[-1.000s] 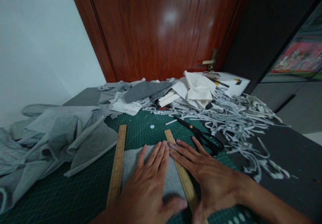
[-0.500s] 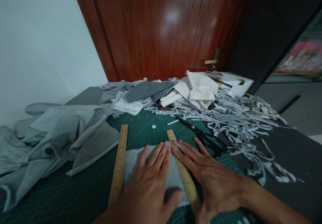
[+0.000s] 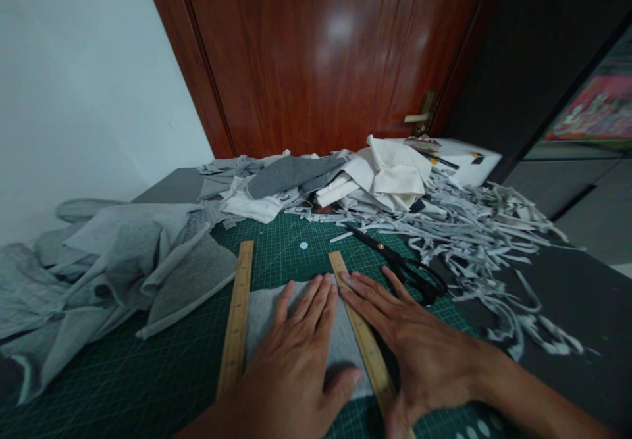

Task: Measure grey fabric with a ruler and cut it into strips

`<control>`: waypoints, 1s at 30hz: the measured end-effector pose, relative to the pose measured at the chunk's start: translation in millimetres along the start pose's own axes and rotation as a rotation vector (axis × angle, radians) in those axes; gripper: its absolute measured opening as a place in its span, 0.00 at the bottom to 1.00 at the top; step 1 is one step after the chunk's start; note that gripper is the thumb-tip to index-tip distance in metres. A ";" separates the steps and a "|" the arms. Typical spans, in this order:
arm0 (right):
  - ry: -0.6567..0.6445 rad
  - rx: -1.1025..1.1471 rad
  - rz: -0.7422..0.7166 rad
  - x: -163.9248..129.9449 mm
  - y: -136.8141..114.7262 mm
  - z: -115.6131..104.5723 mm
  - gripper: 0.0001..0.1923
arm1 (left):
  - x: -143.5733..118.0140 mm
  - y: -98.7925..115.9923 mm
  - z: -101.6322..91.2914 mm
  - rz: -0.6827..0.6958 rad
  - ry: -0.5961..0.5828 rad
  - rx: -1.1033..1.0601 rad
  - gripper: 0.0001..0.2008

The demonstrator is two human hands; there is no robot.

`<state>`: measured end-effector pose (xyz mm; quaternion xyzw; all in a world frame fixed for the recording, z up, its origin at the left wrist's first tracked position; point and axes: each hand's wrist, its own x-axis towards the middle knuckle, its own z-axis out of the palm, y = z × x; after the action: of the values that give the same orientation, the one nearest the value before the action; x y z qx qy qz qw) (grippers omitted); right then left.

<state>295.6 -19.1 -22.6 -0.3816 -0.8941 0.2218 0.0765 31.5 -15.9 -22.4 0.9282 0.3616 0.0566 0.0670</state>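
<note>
The left hand (image 3: 296,366) lies flat, fingers spread, grasping nothing, on the grey fabric piece (image 3: 276,314) between two wooden rulers; the right hand (image 3: 415,347), also flat, presses the right ruler (image 3: 363,340); scissors (image 3: 402,264) lie at two o'clock; uneven pressure could skew that ruler.

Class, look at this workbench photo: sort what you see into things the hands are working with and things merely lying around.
In use:
left hand, flat on the grey fabric piece
right hand, pressing the right wooden ruler
left wooden ruler, along the fabric's other edge
cutting mat

Lying about:
scissors
cut fabric strips
crumpled grey cloth
white folded cloth
</note>
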 end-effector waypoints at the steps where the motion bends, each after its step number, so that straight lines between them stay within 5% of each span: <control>1: 0.003 -0.001 -0.002 -0.2 0.1 0.3 0.79 | 0.3 0.4 -0.7 -0.007 -0.009 0.003 0.43; 30: 0.050 -0.044 -0.007 -1.6 4.3 10.0 0.78 | 0.1 -4.2 5.8 0.045 0.065 0.050 0.44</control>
<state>296.4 -21.0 -33.4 -0.3856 -0.8978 0.1922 0.0910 29.7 -13.2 -28.8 0.9351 0.3441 0.0789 0.0306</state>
